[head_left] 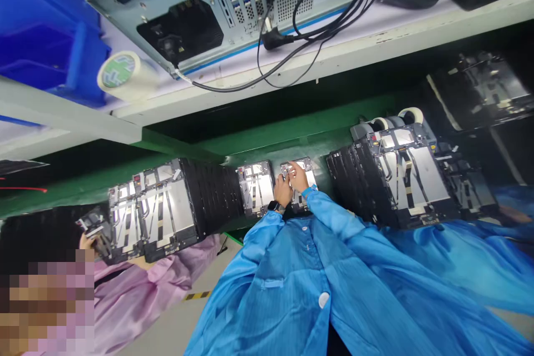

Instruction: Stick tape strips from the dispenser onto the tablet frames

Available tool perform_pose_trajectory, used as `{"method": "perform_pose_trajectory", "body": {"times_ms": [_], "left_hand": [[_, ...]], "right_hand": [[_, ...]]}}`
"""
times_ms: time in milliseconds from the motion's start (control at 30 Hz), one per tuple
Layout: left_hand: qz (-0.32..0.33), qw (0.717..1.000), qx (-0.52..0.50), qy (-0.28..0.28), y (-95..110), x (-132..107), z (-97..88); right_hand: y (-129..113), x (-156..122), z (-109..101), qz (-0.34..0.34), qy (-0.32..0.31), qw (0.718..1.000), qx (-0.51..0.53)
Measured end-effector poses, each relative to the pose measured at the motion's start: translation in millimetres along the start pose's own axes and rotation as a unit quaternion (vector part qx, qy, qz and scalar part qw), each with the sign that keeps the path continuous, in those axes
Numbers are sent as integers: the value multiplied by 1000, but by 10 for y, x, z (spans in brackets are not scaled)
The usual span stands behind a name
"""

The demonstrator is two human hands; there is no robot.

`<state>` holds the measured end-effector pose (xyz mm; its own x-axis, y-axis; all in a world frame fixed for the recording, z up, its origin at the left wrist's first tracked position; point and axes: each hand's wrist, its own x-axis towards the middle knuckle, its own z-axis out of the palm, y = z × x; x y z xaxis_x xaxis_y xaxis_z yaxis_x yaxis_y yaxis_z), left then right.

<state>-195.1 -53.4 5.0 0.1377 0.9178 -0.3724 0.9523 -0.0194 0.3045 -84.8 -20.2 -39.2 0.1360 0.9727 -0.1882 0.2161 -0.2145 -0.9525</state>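
Directly in front of me on the green bench lies a flat opened electronic device [309, 166], tablet-like, with a silver plate inside a dark frame. My right hand [297, 176] reaches over its upper left part, fingers bent down close to the surface. Beside it, at the device's left edge, my left hand [282, 190] has its fingers curled in, with a dark watch on the wrist. Both sets of fingertips come close together; anything small between them is too tiny to make out. A similar opened device [256, 186] with dark strips lies just left of my hands.
Upright rows of similar devices stand left [167, 211] and right [413, 172]. Tape rolls [413, 115] sit behind the right row. Overhead, a shelf [250, 83] carries a computer case [246, 5], hanging cables and a tape roll [125, 75]. A co-worker's pink sleeve [167, 278] is at left.
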Motion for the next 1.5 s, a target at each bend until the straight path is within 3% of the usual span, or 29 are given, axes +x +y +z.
{"method": "perform_pose_trajectory", "body": {"times_ms": [67, 167, 367, 500, 1167, 1500], "left_hand": [[14, 1000, 11, -16, -14, 21, -46], [39, 998, 48, -35, -33, 56, -118], [93, 988, 117, -32, -58, 148, -265], [127, 981, 144, -40, -104, 169, -312], [184, 969, 157, -41, -283, 168, -286], [234, 954, 155, -108, -384, 305, -367]], "right_hand": [[26, -146, -12, 117, 0, 983, 143], [66, -304, -83, 252, -15, 912, 323], [-15, -354, -208, 330, -97, 813, 470], [-107, -360, -171, 374, -113, 777, 493], [-45, -317, -46, 403, -106, 751, 512], [-117, -258, -39, 409, -86, 752, 510]]}}
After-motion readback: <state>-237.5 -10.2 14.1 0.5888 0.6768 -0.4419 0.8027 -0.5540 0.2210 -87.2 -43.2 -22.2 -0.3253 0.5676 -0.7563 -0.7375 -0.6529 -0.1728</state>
